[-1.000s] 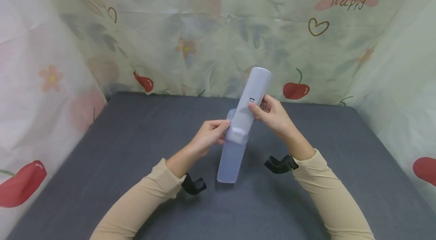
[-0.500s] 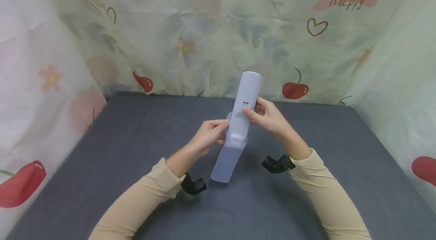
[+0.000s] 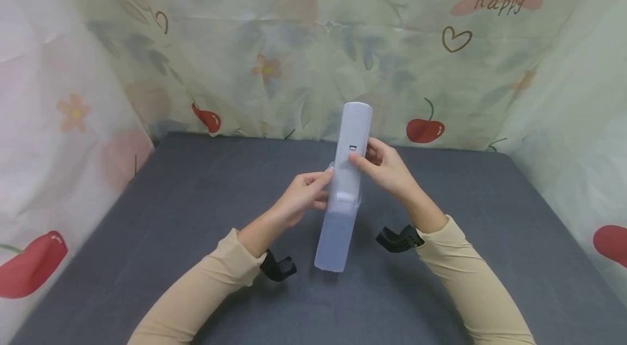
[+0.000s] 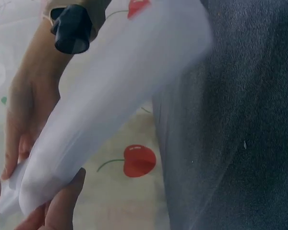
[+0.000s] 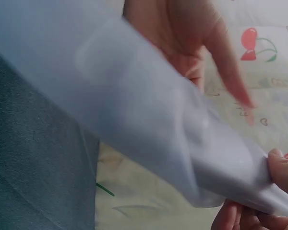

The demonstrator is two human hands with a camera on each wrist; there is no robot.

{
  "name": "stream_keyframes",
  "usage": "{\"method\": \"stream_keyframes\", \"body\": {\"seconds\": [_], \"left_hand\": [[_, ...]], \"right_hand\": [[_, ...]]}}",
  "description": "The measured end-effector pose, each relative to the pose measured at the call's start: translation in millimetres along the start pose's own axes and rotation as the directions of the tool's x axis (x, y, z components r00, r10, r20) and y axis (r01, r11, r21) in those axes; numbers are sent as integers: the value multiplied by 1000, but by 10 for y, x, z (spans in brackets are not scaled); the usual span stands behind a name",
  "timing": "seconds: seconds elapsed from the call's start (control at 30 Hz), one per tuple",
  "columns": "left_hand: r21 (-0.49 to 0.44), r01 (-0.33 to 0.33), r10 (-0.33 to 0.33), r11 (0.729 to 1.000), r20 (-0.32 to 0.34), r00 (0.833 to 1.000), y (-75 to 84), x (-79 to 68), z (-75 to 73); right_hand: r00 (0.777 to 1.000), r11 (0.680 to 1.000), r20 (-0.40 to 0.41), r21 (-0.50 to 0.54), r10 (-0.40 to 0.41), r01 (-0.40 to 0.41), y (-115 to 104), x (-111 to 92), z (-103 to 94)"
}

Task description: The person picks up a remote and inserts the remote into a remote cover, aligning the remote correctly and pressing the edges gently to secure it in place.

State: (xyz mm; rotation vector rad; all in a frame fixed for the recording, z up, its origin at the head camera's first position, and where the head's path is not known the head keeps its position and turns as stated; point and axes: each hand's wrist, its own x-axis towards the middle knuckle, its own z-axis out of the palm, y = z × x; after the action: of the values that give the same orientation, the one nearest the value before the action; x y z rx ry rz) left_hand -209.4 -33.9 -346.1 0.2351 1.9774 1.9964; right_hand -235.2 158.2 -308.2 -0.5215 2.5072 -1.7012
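Right hand (image 3: 389, 171) grips white body (image 3: 354, 133), thumb in front. Left hand (image 3: 302, 198) at translucent sleeve's (image 3: 335, 244) left edge; cannot tell whether gripping. Body above mid-table, sleeve nearer. Right fingers partly hidden; wrist views blurred.

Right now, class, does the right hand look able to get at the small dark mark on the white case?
Probably yes. The right hand holds the white case with its thumb just below the small dark mark; nothing covers it in the head view, so a slight thumb slide seems enough.
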Motion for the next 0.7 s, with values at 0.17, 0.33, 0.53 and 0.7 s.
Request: {"method": "stream_keyframes", "body": {"seconds": [0.17,0.33,0.53,0.7], "left_hand": [[43,-55,56,998,-23,998,-12,-17,25],[17,-76,78,997,-102,992,-8,-4,16],[-14,-89,86,996,-169,982,30,6,-25],[-5,-82,80,997,-174,982,41,6,-38]], "right_hand": [[1000,999,-20,-38,7,-8,12,-14,20],[1000,997,19,-76,19,-18,86,-49,7],[983,993,158,-77,96,-85,197,-115,-6],[980,996,178,-23,89,-87,233,-121,30]]}}
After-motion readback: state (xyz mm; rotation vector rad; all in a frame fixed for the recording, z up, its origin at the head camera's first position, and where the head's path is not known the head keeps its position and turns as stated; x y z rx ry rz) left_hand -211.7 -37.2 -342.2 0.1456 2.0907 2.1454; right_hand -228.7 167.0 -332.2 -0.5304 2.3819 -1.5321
